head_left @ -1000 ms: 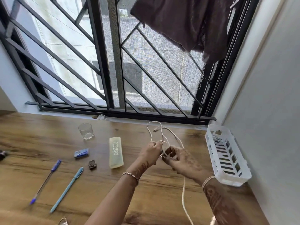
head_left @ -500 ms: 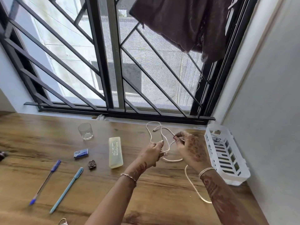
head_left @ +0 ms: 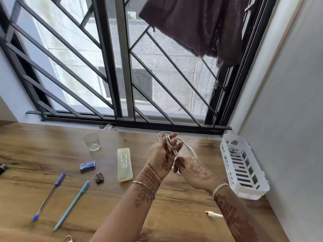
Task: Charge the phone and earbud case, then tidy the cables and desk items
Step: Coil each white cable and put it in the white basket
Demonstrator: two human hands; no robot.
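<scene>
Raised since before, left hand point(head_left: 163, 155) loops white cable point(head_left: 170, 145); right hand point(head_left: 194, 170) grips below.

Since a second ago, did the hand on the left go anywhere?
Yes. The left hand has risen and turned palm-up, fingers now reaching toward the window frame, with the white cable looped around them.

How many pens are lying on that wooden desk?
2. A clear-barrelled pen with a blue cap lies near the desk's left side, and a light blue pen lies just to its right, both slanting the same way. Others may be out of view.
</scene>
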